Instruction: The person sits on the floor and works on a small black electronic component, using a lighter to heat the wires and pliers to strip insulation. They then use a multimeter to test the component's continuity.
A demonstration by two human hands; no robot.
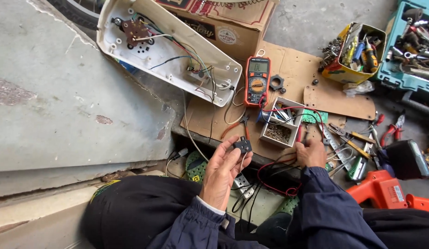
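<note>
Your left hand [222, 171] pinches a small black switch [242, 145] at the fingertips, raised above your lap. Your right hand [310, 154] is closed on the red test lead [275, 162], just beside the compartment box [280, 123]. Orange multimeter [257, 80] sits on the cardboard [295, 69].

small black switch block [242, 145]: matt plastic
long white housing [166, 46], 11 o'clock: smooth glossy plastic
flat brown cardboard sheet [295, 69]: matt paper
grey floor [62, 101]: rough concrete

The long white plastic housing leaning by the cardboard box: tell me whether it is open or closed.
Open. The long white plastic housing lies with its hollow inside facing up, showing a brown switch part and loose coloured wires.
</note>
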